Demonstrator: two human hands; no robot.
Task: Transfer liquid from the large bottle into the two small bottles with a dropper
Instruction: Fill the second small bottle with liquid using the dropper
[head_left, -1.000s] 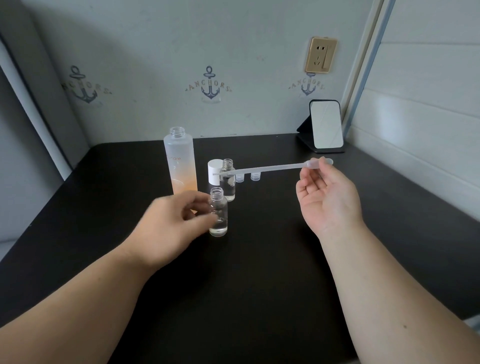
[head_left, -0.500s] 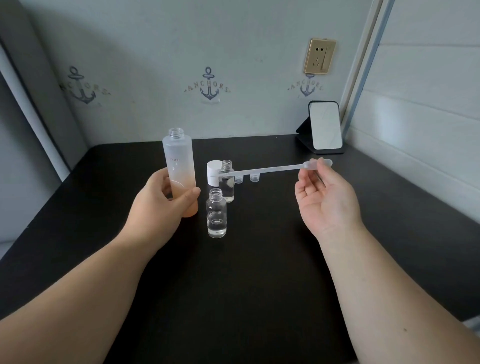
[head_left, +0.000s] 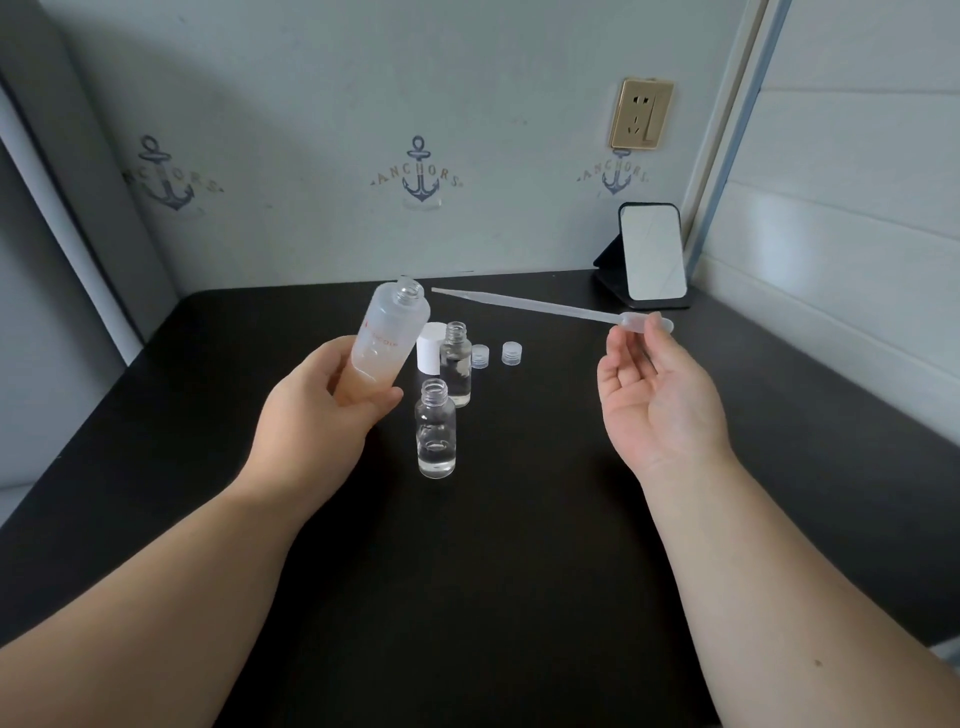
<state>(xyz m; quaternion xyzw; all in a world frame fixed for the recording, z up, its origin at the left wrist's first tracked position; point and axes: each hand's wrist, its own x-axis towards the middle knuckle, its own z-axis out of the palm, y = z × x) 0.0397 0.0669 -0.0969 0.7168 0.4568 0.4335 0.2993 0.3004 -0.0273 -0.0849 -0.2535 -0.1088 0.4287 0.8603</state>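
Observation:
My left hand (head_left: 317, 410) grips the large frosted bottle (head_left: 387, 338) by its lower part, lifted off the table and tilted to the right, its mouth uncapped. My right hand (head_left: 660, 395) pinches the bulb of a clear plastic dropper (head_left: 545, 307) that lies almost level; its tip points left and ends just right of the large bottle's mouth, outside it. Two small clear bottles stand uncapped on the black table (head_left: 519, 571): the near one (head_left: 435, 428) holds a little clear liquid, the far one (head_left: 456, 364) stands behind it.
A white cap (head_left: 430, 347) stands beside the far small bottle. Two small clear caps (head_left: 480, 356) (head_left: 511, 353) lie to its right. A small mirror on a black stand (head_left: 652, 252) sits at the back right corner. Walls close the table at back and right.
My left hand left the near small bottle, gripped the large bottle, then lifted and tilted it rightward. The dropper's tip rose from above the far small bottle to beside the large bottle's mouth.

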